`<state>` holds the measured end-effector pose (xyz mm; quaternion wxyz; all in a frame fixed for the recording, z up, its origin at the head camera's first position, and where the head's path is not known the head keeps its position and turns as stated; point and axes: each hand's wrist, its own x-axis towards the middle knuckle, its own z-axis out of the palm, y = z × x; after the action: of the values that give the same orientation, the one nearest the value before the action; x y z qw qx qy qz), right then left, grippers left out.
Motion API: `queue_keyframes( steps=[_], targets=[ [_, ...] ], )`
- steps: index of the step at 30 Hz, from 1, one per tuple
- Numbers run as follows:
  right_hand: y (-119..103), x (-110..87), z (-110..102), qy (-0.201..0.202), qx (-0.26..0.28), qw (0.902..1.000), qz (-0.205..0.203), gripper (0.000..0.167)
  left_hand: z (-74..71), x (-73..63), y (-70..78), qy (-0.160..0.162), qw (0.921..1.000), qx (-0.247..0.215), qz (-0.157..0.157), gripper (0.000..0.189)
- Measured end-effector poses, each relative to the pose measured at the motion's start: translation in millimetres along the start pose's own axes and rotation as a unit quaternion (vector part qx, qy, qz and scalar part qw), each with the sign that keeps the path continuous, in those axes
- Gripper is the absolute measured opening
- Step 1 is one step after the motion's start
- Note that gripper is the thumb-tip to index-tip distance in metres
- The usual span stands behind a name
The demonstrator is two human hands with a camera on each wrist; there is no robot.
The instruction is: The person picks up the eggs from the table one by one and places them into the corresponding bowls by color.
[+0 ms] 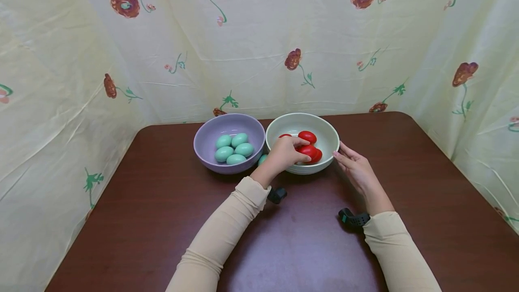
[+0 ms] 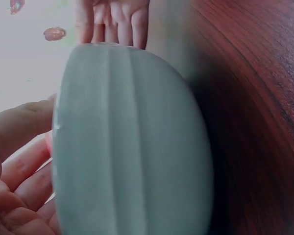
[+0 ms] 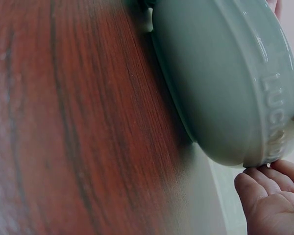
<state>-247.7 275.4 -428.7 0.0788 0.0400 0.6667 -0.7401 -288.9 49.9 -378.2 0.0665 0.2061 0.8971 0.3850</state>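
Observation:
In the head view, my left hand (image 1: pixel 287 150) reaches over the near rim of a pale green bowl (image 1: pixel 279 123). Its thumb and fingers pinch a red egg (image 1: pixel 307 151) inside. Another red egg (image 1: pixel 307 137) lies behind it, and more red shows beside and beneath. My right hand (image 1: pixel 357 170) is at the bowl's right side, fingers fairly straight, fingertips touching the outer wall. The right wrist view shows those fingers (image 3: pixel 267 188) against the wall, near raised lettering. In the left wrist view the bowl's wall (image 2: pixel 132 147) hides what my left hand pinches.
A purple bowl (image 1: pixel 202 157) stands left of the green one, with several mint-green eggs (image 1: pixel 236 148) inside. Another mint-green egg (image 1: pixel 262 160) is partly visible between the bowls, behind my left wrist. The brown wooden table (image 1: pixel 162 202) ends at a floral curtain (image 1: pixel 251 71).

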Motion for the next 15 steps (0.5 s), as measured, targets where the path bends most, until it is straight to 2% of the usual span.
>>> queue_keyframes(
  steps=[15],
  targets=[
    [0.7,1.5,-0.7,-0.002,0.014,0.9999,-0.002,0.073,5.4,6.4,-5.9,-0.012,0.9995,0.020,-0.022,0.041]
  ],
)
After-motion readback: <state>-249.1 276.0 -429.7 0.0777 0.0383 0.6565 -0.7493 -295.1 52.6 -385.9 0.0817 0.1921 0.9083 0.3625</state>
